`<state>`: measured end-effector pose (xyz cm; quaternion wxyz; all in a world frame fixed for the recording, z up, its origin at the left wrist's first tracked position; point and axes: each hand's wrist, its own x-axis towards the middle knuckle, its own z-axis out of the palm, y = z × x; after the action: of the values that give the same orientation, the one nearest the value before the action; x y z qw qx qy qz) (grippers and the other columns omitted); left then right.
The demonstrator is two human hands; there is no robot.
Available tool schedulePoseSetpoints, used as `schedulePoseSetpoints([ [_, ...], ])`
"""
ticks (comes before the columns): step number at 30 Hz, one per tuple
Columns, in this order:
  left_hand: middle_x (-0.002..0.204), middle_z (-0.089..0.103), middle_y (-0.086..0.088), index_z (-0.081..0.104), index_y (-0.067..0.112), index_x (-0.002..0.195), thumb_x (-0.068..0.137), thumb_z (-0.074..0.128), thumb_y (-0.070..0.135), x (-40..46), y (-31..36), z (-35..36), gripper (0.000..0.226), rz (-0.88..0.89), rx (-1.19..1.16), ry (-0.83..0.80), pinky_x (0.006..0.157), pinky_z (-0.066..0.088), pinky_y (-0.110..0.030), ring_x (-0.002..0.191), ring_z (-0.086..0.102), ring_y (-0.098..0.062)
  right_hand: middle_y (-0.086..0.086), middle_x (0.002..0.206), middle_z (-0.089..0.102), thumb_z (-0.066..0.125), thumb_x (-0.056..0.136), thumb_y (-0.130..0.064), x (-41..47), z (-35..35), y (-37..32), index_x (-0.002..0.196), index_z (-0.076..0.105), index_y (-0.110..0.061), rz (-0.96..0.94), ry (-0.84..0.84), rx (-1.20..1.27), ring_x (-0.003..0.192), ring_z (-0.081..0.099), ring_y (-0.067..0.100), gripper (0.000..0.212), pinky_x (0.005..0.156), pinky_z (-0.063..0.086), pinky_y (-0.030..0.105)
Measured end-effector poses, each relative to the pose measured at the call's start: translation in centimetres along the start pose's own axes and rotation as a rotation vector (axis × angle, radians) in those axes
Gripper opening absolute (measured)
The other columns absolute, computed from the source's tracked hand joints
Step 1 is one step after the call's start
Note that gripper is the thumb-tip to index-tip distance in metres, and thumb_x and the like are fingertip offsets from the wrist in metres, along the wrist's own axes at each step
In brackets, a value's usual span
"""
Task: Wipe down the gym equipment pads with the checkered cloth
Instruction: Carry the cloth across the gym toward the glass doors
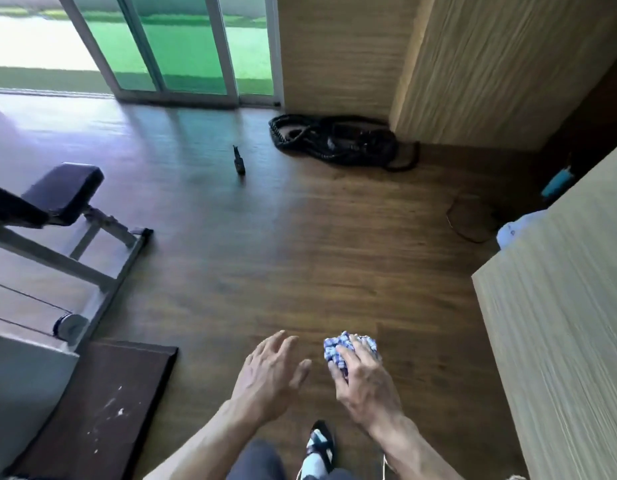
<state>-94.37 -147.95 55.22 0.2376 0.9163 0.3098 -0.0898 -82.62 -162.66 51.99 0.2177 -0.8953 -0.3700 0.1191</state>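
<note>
Checkered cloth [335, 351] bunched in right hand [364, 377], near centre-right, above the floor [265, 237]; fingers [343, 355] clamped on it; cloth partly hidden under them. Left hand [269, 379] just beside, not touching, fingers apart, empty. Bench pad [62, 194] far left, well apart; its frame cut off at left edge. Wide bare floor between; wood panel [560, 341] close on right. Coiled rope [341, 140] far, by wall; small dark object [238, 162] mid-floor, unidentifiable.
</note>
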Motion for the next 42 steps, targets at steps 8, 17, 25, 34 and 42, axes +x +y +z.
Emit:
schedulePoseSetpoints([
  [8,0.161,0.025,0.004,0.030,0.031,0.151,0.097,0.035,0.062,19.5,5.2,-4.0,0.062,-0.006,0.001,-0.030,0.119,0.021,-0.028,0.148,0.023,-0.014,0.013,0.125,0.067,0.045,0.089,-0.045,19.5,-4.5,5.2,0.112,0.073,-0.018,-0.078,0.084,-0.007,0.117,0.063,0.028,0.045,0.096,0.051,0.038],
  [17,0.161,0.025,0.001,0.030,0.029,0.150,0.095,0.034,0.063,43.8,12.6,-8.7,0.065,0.125,0.046,-0.094,0.118,0.021,-0.032,0.148,0.022,-0.018,0.018,0.122,0.067,0.048,0.088,-0.042,41.3,-9.6,14.3,0.108,0.074,-0.010,0.041,0.170,0.007,0.115,0.063,0.033,0.045,0.101,0.038,0.039],
  [25,0.159,0.029,0.003,0.033,0.030,0.149,0.073,0.005,0.074,62.0,17.4,-13.6,0.092,0.108,0.012,-0.017,0.117,0.026,-0.032,0.147,0.027,-0.017,0.016,0.125,0.066,0.046,0.089,-0.045,60.3,-13.4,19.5,0.109,0.074,-0.012,0.010,0.179,0.035,0.117,0.062,0.030,0.048,0.104,0.041,0.035],
  [34,0.159,0.032,0.000,0.035,0.030,0.148,0.077,0.007,0.073,75.5,18.2,-20.2,0.088,-0.184,-0.072,0.110,0.118,0.024,-0.031,0.146,0.029,-0.018,0.020,0.120,0.068,0.047,0.086,-0.044,81.9,-17.2,18.6,0.105,0.074,-0.013,-0.262,0.027,-0.002,0.113,0.065,0.035,0.046,0.098,0.050,0.048],
  [42,0.161,0.026,-0.001,0.032,0.029,0.150,0.096,0.038,0.061,85.9,12.9,-23.8,0.063,-0.357,-0.145,0.126,0.120,0.022,-0.034,0.149,0.023,-0.019,0.017,0.121,0.067,0.046,0.087,-0.047,95.8,-14.9,14.0,0.108,0.074,-0.014,-0.450,-0.105,-0.039,0.114,0.064,0.034,0.048,0.094,0.053,0.052],
])
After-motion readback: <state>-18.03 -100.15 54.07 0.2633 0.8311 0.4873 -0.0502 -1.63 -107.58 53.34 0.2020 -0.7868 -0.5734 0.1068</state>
